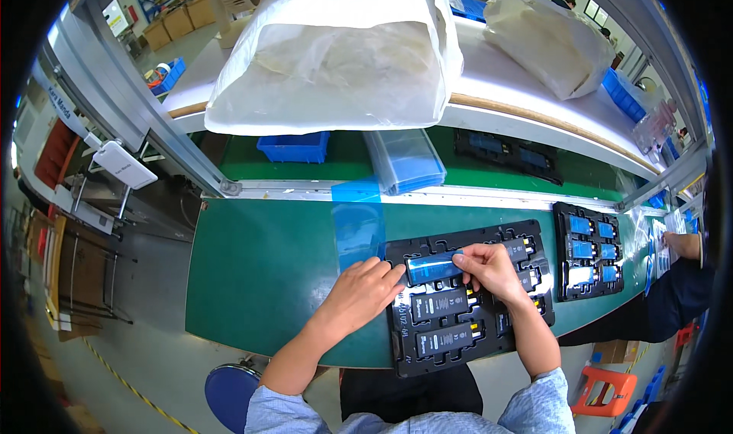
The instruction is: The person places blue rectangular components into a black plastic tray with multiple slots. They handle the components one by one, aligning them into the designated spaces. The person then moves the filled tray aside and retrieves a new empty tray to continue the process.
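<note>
Nearest, the person's forearms enter from the lower edge, light blue sleeves cut off by the rim. The left hand [359, 293] rests with fingers spread flat, fingertips pressing the left end of a blue film strip [432, 267]; its grip is apart, clamped on nothing. The right hand [491, 270] pinches the strip's right end, thumb and fingers together on it. The strip lies across the top row of a black tray [412, 358] of dark rectangular parts; the hands hide what sits under it.

The tray sits at the near edge of the green bench [259, 274]. A loose blue film sheet [357, 228] lies just beyond the left hand. To the right stands a second black tray [588, 251] with blue-covered parts, beside another person's sleeve [676, 296]. Farther off, a blue bin [294, 147] sits under a shelf carrying large white plastic bags [336, 60].
</note>
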{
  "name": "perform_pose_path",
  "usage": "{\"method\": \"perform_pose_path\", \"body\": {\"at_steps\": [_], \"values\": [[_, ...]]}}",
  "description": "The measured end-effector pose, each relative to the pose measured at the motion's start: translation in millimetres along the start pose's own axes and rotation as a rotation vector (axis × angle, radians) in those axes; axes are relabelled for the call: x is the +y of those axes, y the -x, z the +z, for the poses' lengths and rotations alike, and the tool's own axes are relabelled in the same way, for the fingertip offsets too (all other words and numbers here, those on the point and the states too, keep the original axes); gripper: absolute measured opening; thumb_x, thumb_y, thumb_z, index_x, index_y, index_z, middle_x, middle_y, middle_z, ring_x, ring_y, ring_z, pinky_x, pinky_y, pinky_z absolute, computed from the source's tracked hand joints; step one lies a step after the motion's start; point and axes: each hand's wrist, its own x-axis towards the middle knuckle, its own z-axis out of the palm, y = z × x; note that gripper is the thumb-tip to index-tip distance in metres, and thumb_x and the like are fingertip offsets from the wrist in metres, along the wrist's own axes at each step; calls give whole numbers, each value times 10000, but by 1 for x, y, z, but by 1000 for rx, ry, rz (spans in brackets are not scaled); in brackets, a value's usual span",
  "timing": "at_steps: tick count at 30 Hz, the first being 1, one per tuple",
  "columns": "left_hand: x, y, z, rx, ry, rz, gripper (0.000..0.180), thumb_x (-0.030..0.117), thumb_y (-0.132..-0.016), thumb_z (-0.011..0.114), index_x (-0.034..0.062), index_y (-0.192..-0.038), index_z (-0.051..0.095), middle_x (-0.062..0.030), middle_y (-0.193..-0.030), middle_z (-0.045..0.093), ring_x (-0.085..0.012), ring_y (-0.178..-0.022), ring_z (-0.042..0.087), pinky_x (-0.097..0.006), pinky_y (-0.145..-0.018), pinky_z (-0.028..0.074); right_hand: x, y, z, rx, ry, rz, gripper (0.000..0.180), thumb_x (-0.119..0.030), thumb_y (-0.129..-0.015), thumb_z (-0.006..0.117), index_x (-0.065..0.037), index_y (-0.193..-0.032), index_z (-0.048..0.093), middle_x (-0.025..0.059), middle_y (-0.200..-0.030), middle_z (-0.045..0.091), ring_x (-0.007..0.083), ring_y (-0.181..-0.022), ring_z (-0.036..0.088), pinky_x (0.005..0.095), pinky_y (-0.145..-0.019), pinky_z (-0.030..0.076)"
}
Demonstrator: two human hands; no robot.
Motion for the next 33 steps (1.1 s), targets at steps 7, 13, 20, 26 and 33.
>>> {"method": "perform_pose_path", "body": {"at_steps": [7,13,20,26,33], "values": [[1,-1,-1,-3,5,-2,287,226,-854,650,29,-1062,633,-67,-800,572,-233,-781,578,-354,-722,494,1,0,1,6,9,-14,228,-204,-899,668,23,-911,670,18,-599,604,41,-455,493,183,-418,374],[2,-1,-3,-2,2,-5,282,227,-854,650,38,-1062,630,-67,-794,564,-233,-776,577,-354,-706,495,1,-1,1,5,7,-12,223,-194,-898,669,28,-918,668,17,-599,605,40,-455,491,184,-417,372],[5,-2,-4,4,19,-19,293,192,-841,661,54,-1098,626,-57,-789,555,-230,-771,569,-353,-695,489,2,-1,4,15,23,-20,220,-185,-896,670,33,-922,667,16,-599,603,38,-465,497,184,-417,375],[2,0,2,-35,-49,75,367,142,-784,681,95,-1144,630,-33,-778,519,-199,-770,540,-334,-701,472,1,0,5,17,48,-18,209,-166,-898,660,41,-927,669,11,-615,611,36,-508,526,189,-429,406],[2,-1,6,-38,-55,77,358,141,-772,681,107,-1127,652,-32,-775,513,-199,-762,539,-335,-704,470,0,1,8,56,103,-39,200,-161,-888,665,39,-889,677,15,-618,626,37,-519,551,199,-420,423]]}}
